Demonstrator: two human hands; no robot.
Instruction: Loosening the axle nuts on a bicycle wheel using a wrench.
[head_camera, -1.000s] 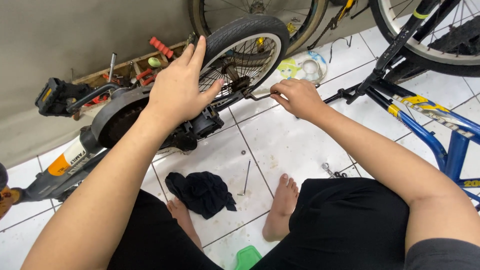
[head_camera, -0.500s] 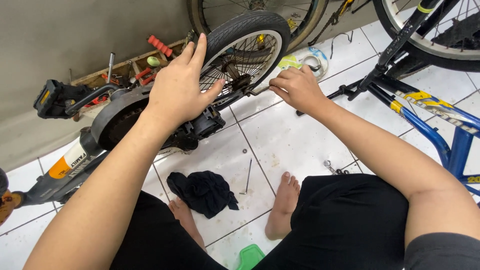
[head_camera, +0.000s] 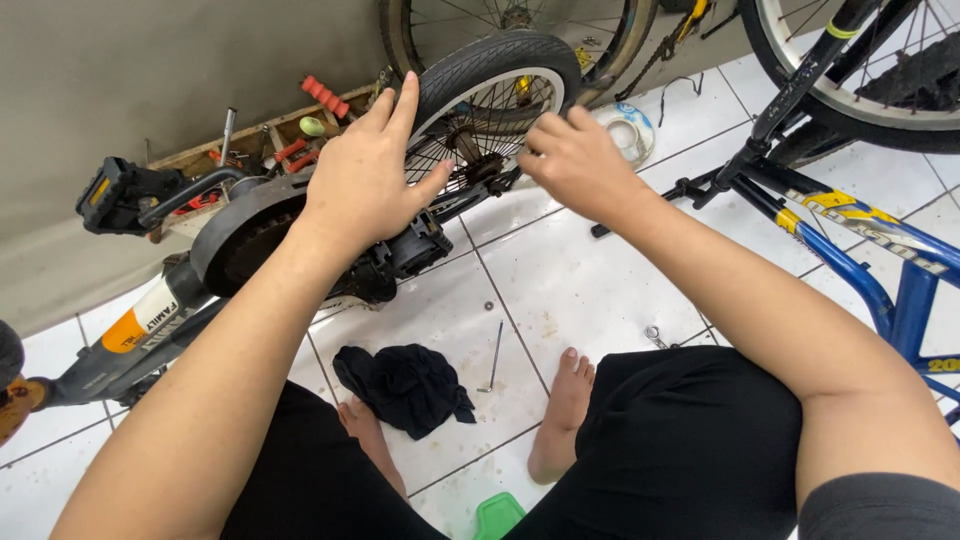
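Bicycle repair spot: tiled floor (head_camera: 580, 290), wooden tool tray (head_camera: 265, 140), blue bike frame (head_camera: 860, 250), wheels (head_camera: 490, 90).

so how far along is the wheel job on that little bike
Done: the small bike lies on its side, with a thin axle rod and a washer loose on the tiles. In hand: the left hand steadies the rear wheel while the right hand works at its hub. Left: the wheel remains in the frame.

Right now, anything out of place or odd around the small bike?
Loose parts on the floor tiles: a thin metal rod, a small washer or nut and a crumpled black rag lie by the bare feet. The small bike lies on its side, left hand on it, right hand at its wheel hub.
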